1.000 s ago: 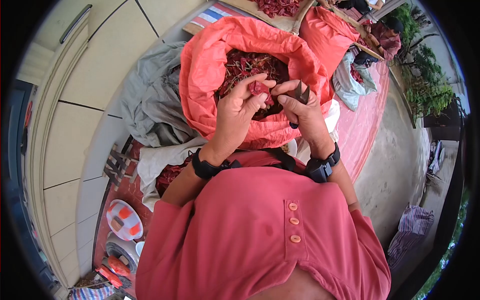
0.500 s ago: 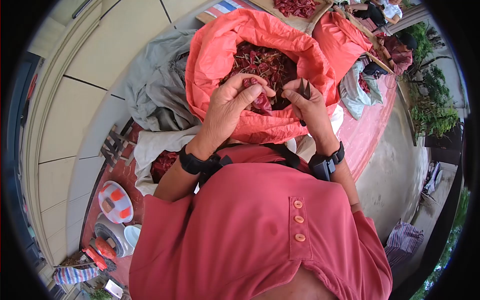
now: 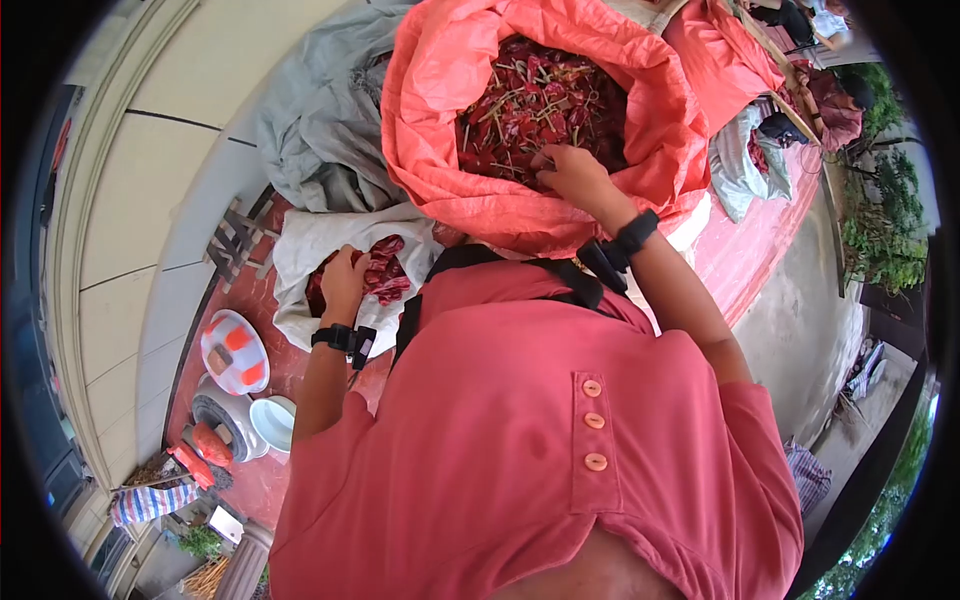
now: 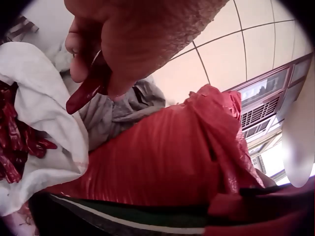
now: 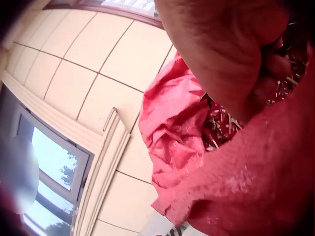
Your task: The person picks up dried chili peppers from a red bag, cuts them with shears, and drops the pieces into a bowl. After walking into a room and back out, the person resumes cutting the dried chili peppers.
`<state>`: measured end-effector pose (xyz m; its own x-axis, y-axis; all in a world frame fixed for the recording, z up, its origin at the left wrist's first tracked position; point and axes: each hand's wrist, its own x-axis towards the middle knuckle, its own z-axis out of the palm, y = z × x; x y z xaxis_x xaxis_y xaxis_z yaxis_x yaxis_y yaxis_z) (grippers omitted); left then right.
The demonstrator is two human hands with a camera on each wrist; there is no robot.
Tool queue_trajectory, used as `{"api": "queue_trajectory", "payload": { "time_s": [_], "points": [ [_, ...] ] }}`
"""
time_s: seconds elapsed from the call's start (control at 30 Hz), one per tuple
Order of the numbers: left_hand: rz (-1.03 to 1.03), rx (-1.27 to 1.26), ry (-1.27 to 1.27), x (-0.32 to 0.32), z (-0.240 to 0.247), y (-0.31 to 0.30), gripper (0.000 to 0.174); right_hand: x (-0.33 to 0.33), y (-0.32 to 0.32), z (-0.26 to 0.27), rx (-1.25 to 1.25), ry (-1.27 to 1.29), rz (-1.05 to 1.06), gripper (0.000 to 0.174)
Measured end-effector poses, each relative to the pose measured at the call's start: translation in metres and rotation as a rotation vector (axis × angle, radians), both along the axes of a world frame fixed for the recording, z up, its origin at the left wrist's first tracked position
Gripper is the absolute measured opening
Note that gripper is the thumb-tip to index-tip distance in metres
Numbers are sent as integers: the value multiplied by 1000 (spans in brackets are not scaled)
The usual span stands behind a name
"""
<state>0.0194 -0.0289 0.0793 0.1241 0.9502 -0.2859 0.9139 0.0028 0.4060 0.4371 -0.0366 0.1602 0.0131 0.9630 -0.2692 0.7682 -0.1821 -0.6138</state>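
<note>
Two sacks are standing in front of the person in the head view. The orange sack (image 3: 430,150) is lying open and is holding a heap of stemmed dried chillies (image 3: 530,100). The white sack (image 3: 300,245) is sitting lower down on the person's left, just beside the orange one, and is holding a smaller pile of red chillies (image 3: 385,272). The left hand (image 3: 343,278) is hovering over the mouth of the white sack. The right hand (image 3: 572,172) is reaching into the orange sack and resting on the heap. A grey cloth (image 3: 320,130) is lying behind the white sack, and a striped bowl (image 3: 232,352) is sitting on the floor near the left elbow.

In the left wrist view, the fingers (image 4: 78,46) of the left hand are curling narrowly and pinching a single chilli (image 4: 86,93) against the thumb. The chilli is pointing down towards the open white sack, above its rim and apart from the pile inside.

In the right wrist view, the fingers (image 5: 278,66) of the right hand are bending in among the stems and pods inside the orange sack. The palm is blocking the fingertips, so whether they are gripping anything cannot be told. A tiled wall (image 5: 83,73) and a window (image 5: 54,162) are showing behind the sack.
</note>
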Motion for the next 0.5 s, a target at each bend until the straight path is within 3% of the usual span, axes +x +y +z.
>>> {"api": "queue_trajectory", "payload": {
  "time_s": [0.07,0.17,0.27,0.37,0.47,0.5],
  "points": [
    [-3,-25,44,-29,-31,-15,32,-17,12,1,-20,-238,31,24],
    [5,-57,14,-50,-53,-26,39,-20,32,-31,-121,-154,17,28],
    [-217,-255,23,-51,-45,-20,31,-20,42,-60,-130,-101,71,29],
    [-307,-364,192,-20,-21,-7,25,-27,42,-50,-188,2,104,29],
    [-254,-309,-195,24,52,8,20,-20,40,-63,-12,81,51,22],
    [-223,-277,-308,41,76,13,18,-18,38,-54,-108,204,-20,20]
  ]
}}
